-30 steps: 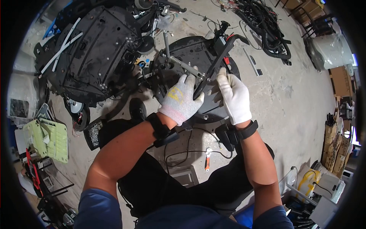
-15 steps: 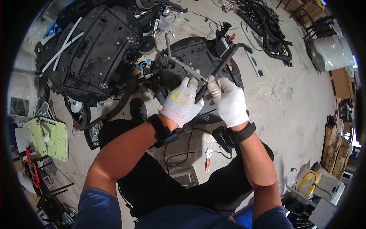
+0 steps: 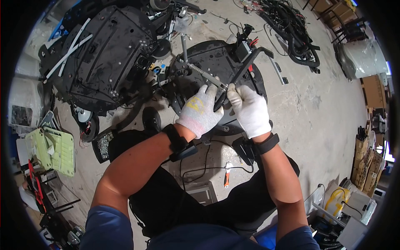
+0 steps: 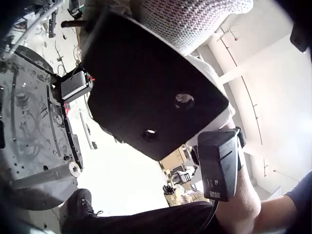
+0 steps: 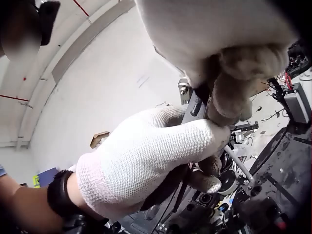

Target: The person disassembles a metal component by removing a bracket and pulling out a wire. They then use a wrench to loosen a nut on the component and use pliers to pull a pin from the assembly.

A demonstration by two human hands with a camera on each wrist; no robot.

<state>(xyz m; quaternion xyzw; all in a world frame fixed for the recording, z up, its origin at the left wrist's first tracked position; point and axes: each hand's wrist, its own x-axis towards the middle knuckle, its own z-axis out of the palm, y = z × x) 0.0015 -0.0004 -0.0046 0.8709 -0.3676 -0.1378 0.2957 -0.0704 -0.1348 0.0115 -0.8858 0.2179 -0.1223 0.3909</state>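
In the head view my gloved left hand [image 3: 200,109] grips a black metal bar frame [image 3: 246,68] near its lower joint. A grey rod with a spring [image 3: 201,71] runs from that joint up to the left. My gloved right hand [image 3: 251,110] has its fingers curled and pinches at the joint, close to the left fingertips; what sits between its fingertips is hidden. A bolt with a nut [image 5: 183,89] shows beside the frame in the right wrist view. Large in the left wrist view stands a black plate with two holes [image 4: 146,83]. Under the hands lies a round-edged black base [image 3: 208,52].
A larger black panel [image 3: 112,58] with crossed white strips lies at the left. An adjustable wrench [image 3: 227,175] with an orange handle is on the floor between the legs, beside a black cable [image 3: 204,168]. Wire bundles [image 3: 291,37] lie at the upper right.
My right hand has moved left and slightly down, from beside the black bar to the joint, and its fingers have curled there. The bar frame has tilted a little; the left hand keeps its grip.
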